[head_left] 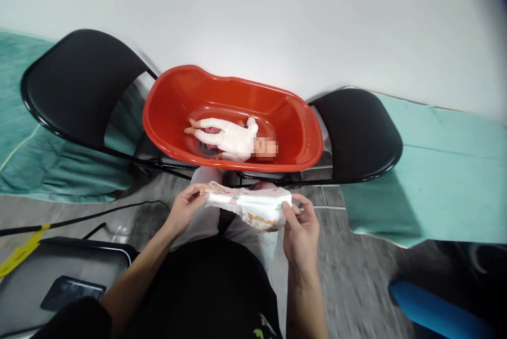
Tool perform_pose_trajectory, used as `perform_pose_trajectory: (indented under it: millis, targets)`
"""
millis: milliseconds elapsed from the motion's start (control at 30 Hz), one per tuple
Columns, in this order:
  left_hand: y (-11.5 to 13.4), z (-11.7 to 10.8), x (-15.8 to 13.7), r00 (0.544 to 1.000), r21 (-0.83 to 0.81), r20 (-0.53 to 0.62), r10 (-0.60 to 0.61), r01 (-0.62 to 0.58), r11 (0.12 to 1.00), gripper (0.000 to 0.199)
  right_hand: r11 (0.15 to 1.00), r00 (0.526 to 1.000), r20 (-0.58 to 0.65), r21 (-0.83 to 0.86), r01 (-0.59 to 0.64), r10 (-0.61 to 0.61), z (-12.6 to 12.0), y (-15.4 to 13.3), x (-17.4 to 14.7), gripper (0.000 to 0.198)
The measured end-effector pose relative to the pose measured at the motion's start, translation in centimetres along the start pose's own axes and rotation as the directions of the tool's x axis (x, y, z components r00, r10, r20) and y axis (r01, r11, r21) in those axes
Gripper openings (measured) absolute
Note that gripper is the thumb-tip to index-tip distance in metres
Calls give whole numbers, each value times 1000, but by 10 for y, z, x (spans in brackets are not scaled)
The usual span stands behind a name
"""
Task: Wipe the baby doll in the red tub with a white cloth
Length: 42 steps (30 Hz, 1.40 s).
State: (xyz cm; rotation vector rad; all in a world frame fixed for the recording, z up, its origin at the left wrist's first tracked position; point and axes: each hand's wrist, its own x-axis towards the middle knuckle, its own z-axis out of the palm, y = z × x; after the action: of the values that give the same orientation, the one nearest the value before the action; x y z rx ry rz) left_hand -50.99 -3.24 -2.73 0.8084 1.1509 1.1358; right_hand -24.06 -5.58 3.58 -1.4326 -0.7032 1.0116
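Between my two hands, above my lap, a small white printed cloth (259,207) with orange and green figures is stretched sideways. My left hand (186,207) pinches its left end between thumb and fingers. At the other end, my right hand (300,225) grips the edge, thumb on top. Whether the cloth is a garment or a bib I cannot tell. Just beyond it, a baby doll (233,138) in white clothing lies on its back inside a red baby bathtub (309,138), head to the right. Something dark and pinkish under its legs is partly hidden.
The tub stands on black folding chairs, with one backrest (79,85) at its left and another backrest (364,133) at its right. Green cloths (447,170) hang on both sides. A phone (73,292) rests on a grey seat (24,297) at lower left. A white wall (253,17) stands behind.
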Motion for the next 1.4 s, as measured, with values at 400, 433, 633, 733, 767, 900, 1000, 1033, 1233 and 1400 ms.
perform_pose_trajectory:
  millis: [400,433,633,733,767,900,1000,1033,1233,1400]
  targets:
    - [15,-20,3,980,98,-98,173,-164,982,20,947,973,197,-271,175,-124,-20,11,8,30]
    - [15,-20,3,977,103,-108,185,-174,979,20,942,973,186,-277,188,-139,-19,10,8,29]
    - [22,-12,1,966,146,-155,205,-183,972,21,906,965,130,-334,260,-228,-12,11,7,30]
    - [23,-13,2,966,127,-159,202,-183,975,20,892,961,135,-360,273,-240,-11,13,6,30]
    - [22,-14,2,966,125,-160,203,-185,975,20,891,961,141,-364,273,-237,-12,14,6,30]
    - [19,-20,5,967,135,-146,210,-191,972,20,897,961,184,-357,262,-207,-13,14,7,32]
    - [19,-24,7,969,125,-128,212,-196,973,18,904,959,212,-343,255,-190,-12,15,7,31]
    - [19,-25,7,970,123,-125,210,-195,973,18,902,958,217,-348,257,-189,-11,15,8,30]
    - [23,-27,8,979,100,-114,169,-158,982,21,780,925,225,-497,380,-306,-8,13,9,20]
    - [25,-28,9,986,99,-101,130,-120,988,22,650,819,321,-500,573,-475,-6,5,13,14]
